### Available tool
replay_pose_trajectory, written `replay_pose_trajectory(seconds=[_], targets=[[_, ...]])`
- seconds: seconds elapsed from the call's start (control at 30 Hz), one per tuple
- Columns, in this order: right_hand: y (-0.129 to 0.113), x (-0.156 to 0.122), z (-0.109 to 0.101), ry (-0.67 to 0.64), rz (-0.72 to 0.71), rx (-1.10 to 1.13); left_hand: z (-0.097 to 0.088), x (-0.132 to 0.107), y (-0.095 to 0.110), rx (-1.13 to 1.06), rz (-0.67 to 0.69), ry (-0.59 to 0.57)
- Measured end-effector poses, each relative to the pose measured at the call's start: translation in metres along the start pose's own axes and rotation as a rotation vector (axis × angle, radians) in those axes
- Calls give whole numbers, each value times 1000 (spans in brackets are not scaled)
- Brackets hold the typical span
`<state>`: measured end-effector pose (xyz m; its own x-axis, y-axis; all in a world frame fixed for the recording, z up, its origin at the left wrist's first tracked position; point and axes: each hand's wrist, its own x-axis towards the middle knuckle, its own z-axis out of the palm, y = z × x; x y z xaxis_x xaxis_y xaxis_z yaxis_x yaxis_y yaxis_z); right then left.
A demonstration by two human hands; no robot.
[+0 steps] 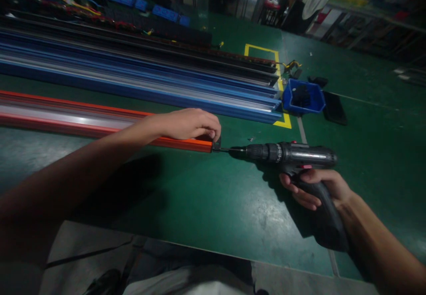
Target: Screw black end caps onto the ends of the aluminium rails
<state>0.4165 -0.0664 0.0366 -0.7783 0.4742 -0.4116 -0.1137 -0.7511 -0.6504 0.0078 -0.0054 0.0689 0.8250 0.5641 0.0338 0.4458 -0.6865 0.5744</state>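
Drill bit meets the end of an orange rail on a green table.

The left hand (191, 124) curls its fingers over the end of the one orange rail (83, 117), pinning it down; the right hand (316, 186) wraps the grip of the single black cordless drill (293, 155), bit touching the rail's dark end cap (216, 144). No readable writing. Beyond lie several blue rails (140, 80), one blue bin (302, 96) and yellow tape marks (281, 86).
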Motion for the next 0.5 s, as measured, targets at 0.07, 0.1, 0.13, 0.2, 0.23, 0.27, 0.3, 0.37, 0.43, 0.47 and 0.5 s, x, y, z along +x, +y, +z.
replay_pose_trajectory(seconds=[0.07,0.1,0.13,0.2,0.23,0.27,0.3,0.37,0.43,0.47,0.5], targets=[[0,0,0,-3,-6,-4,0,0,0,0,0,-2],[0,0,0,-5,-10,-9,0,0,0,2,-2,-2],[0,1,-1,-7,-14,-15,0,0,-1,5,-3,-2],[-1,1,-1,-6,-18,-31,1,0,-1,10,-5,-4],[-1,2,0,-2,-18,-39,1,0,-1,11,-3,-3],[-1,2,0,0,-20,-44,1,0,-1,10,-2,-2],[0,2,0,1,-21,-47,1,0,-1,7,0,-2],[0,2,1,3,-28,-42,1,0,-1,-2,-1,1],[0,1,2,4,-25,-32,1,0,-1,-9,-3,6],[0,1,2,6,-18,-29,0,0,-1,-10,-3,8],[0,1,2,8,-12,-25,0,0,-1,-10,-2,9]])
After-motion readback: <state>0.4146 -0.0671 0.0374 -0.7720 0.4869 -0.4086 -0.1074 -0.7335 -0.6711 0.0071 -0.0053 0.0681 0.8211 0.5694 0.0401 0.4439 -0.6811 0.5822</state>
